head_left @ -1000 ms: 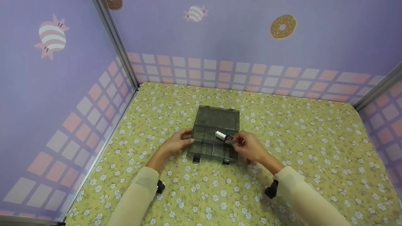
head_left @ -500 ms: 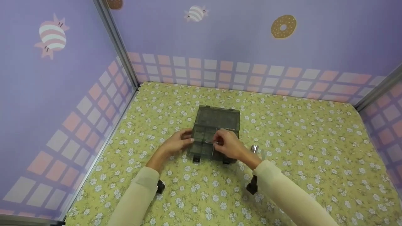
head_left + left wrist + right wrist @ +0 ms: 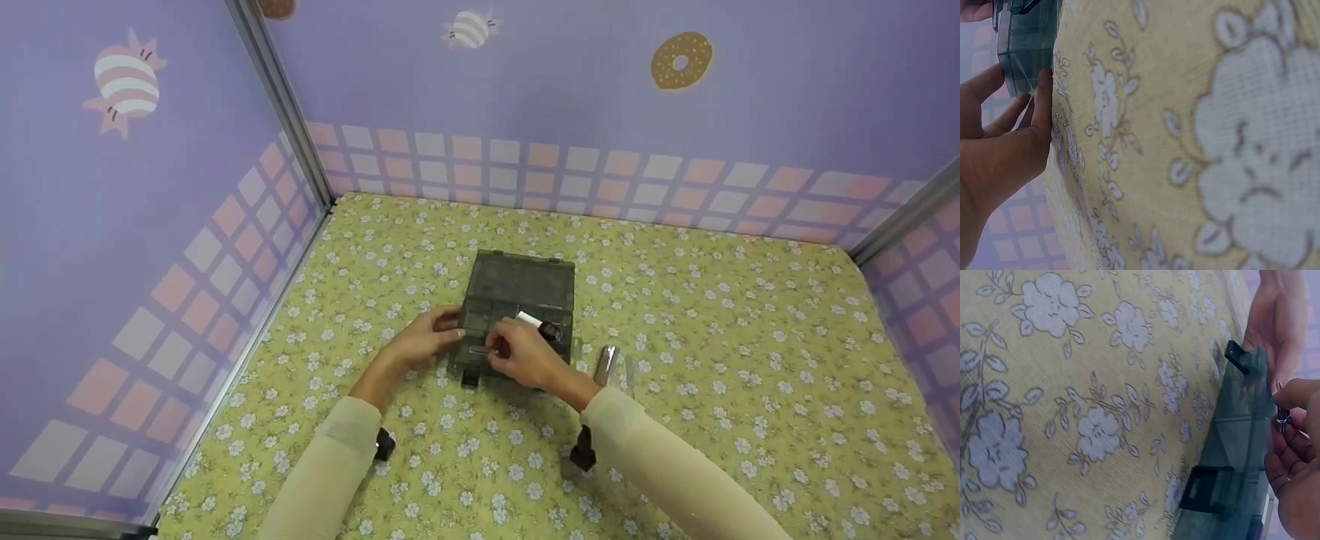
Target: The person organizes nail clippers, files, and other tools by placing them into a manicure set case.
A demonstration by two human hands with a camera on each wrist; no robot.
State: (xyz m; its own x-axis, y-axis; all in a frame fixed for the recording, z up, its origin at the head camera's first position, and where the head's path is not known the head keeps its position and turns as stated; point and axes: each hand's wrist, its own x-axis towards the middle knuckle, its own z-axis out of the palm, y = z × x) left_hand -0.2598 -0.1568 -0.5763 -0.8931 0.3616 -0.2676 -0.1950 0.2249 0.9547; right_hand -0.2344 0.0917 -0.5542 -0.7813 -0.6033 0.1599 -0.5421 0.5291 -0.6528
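The tinted, see-through compartment box [image 3: 520, 282] lies with its lid folded back on the flowered cloth. My left hand [image 3: 417, 342] rests against its left side, fingers and thumb touching the wall; the left wrist view shows the fingertips at the box's corner. Over the left front compartments, my right hand [image 3: 523, 352] pinches a small metal nail clipper [image 3: 1282, 417] between thumb and fingers. A small dark item with a white cylindrical end [image 3: 529, 319] lies in the right rear part of the box, partly behind the right hand.
Right of the box, a shiny silver cylinder [image 3: 606, 365] lies on the cloth, with a clear strip [image 3: 630, 371] beside it. Black latches [image 3: 1207, 489] stick out from the box's front. Patterned walls [image 3: 570, 82] bound the flowered surface at the back and sides.
The right hand has let go of the white-ended item, which now lies in the box, and has moved left with the nail clipper. The silver cylinder has come into sight. Left hand unmoved.
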